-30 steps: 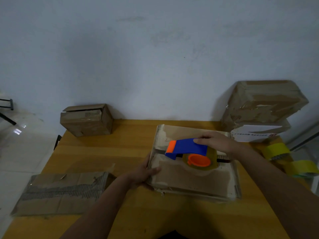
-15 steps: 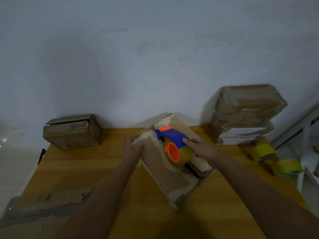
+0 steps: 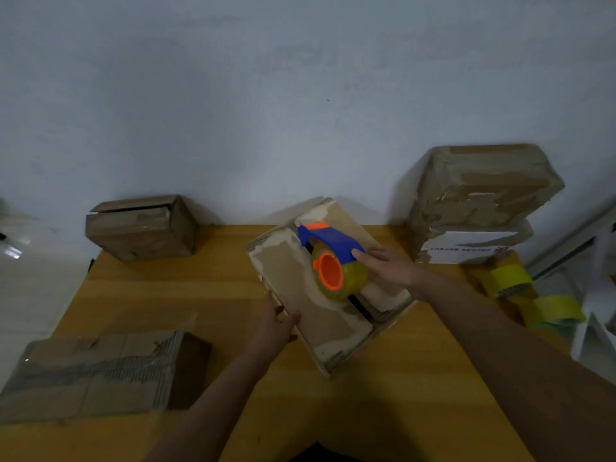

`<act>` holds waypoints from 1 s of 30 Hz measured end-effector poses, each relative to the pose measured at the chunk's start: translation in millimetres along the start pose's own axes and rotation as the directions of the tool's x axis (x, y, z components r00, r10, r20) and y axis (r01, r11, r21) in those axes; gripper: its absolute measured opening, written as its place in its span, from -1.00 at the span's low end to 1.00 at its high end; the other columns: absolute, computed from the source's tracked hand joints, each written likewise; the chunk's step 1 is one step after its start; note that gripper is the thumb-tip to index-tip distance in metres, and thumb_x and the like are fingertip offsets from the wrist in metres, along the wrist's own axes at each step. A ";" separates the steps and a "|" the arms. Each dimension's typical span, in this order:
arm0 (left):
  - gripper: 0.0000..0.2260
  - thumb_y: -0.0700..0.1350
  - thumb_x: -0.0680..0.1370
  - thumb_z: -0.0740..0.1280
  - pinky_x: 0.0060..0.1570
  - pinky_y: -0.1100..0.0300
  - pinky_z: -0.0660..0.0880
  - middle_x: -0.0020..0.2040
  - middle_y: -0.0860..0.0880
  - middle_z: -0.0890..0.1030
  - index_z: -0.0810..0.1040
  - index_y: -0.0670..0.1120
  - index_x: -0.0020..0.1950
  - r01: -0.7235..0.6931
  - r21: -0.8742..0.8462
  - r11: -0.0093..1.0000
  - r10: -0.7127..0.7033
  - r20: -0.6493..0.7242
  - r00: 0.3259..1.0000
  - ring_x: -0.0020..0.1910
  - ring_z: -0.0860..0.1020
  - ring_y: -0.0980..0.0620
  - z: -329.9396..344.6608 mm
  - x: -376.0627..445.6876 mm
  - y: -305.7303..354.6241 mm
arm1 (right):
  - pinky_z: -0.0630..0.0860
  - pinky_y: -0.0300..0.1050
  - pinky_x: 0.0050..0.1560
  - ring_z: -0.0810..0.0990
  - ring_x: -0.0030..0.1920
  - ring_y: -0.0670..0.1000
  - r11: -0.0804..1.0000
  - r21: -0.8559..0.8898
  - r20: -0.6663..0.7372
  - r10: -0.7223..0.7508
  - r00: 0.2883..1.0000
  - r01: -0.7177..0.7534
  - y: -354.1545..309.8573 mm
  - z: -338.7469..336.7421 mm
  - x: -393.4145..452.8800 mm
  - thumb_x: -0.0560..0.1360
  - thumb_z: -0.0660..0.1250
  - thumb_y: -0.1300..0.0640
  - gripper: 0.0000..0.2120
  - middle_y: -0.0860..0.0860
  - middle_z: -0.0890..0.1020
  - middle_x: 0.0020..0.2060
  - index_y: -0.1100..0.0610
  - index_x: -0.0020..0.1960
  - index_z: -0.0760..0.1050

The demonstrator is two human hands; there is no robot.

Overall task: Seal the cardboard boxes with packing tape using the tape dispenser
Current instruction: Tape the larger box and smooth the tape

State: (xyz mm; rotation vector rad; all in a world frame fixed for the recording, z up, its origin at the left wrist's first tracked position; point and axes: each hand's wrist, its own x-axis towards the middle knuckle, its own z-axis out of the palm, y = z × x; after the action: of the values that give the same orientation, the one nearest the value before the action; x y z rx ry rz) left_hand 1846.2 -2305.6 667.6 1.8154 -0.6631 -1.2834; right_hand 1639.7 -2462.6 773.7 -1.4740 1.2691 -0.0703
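Note:
A flat cardboard box (image 3: 300, 288) with worn tape patches lies turned at an angle in the middle of the wooden table (image 3: 140, 295). On its top sits the blue and orange tape dispenser (image 3: 328, 258) with a yellowish tape roll. My right hand (image 3: 388, 271) grips the dispenser by its blue handle from the right. My left hand (image 3: 275, 328) rests against the box's near-left edge with fingers extended. A dark open seam shows on the box just behind the roll.
A small open box (image 3: 143, 228) stands at the back left by the wall. Two taped boxes (image 3: 480, 198) are stacked at the back right. Flattened cardboard (image 3: 90, 371) lies at the near left. Two yellow tape rolls (image 3: 510, 280) sit at the right edge.
The box was rotated from square-on to a diagonal position. My left hand slid from its far corner down to the near-left edge. The dispenser stayed on top in my right hand.

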 end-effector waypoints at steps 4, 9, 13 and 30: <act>-0.36 0.10 0.54 0.36 0.11 -0.03 0.59 0.35 0.02 0.51 0.11 0.22 0.53 0.012 0.037 0.999 -0.012 -0.002 1.000 0.24 0.54 0.00 12.2 -10.4 -6.7 | 0.34 -0.04 0.24 0.42 0.23 0.00 0.997 0.075 0.032 -0.016 0.999 0.013 3.5 -0.9 -4.6 0.53 0.18 -0.29 -0.60 -0.08 0.44 0.27 -0.12 0.27 0.46; -0.33 0.21 0.49 0.32 0.22 -0.06 0.52 0.36 0.06 0.47 0.18 0.07 0.54 -0.048 0.168 0.985 0.066 -0.103 0.992 0.27 0.50 -0.01 12.6 -9.9 7.6 | 0.47 -0.07 0.09 0.56 0.07 -0.04 0.974 0.223 0.005 0.028 1.000 -0.029 11.3 21.5 4.3 0.47 0.28 -0.30 -0.53 -0.05 0.63 0.10 -0.01 0.21 0.58; -0.35 0.07 0.59 0.31 0.27 -0.01 0.45 0.45 -0.07 0.39 0.07 -0.01 0.59 -0.079 0.288 0.954 0.136 -0.183 0.974 0.36 0.44 -0.15 12.4 -0.8 33.6 | 0.42 -0.06 0.01 0.57 0.04 0.02 0.930 0.363 -0.070 0.091 0.993 -0.060 0.6 39.7 13.4 0.50 0.32 -0.22 -0.56 0.03 0.66 -0.01 0.09 0.17 0.59; -0.01 0.19 0.43 0.46 0.38 -0.01 0.34 0.58 -0.11 -0.30 -0.25 0.16 0.55 -0.333 0.687 0.646 0.454 0.005 0.891 0.58 0.02 -0.16 5.0 -16.7 -21.2 | 0.45 0.14 0.25 0.55 0.15 0.05 0.992 0.064 -0.321 -0.085 0.943 0.112 -15.6 65.3 21.1 0.49 0.26 -0.27 -0.55 0.02 0.67 0.00 0.11 0.00 0.63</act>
State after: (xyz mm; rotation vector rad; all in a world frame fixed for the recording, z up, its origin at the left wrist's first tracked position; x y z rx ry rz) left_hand 1835.1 -2282.6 657.6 2.1326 -1.4869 -0.5946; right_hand 1700.6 -2437.0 749.4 -1.4947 1.4296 -0.4378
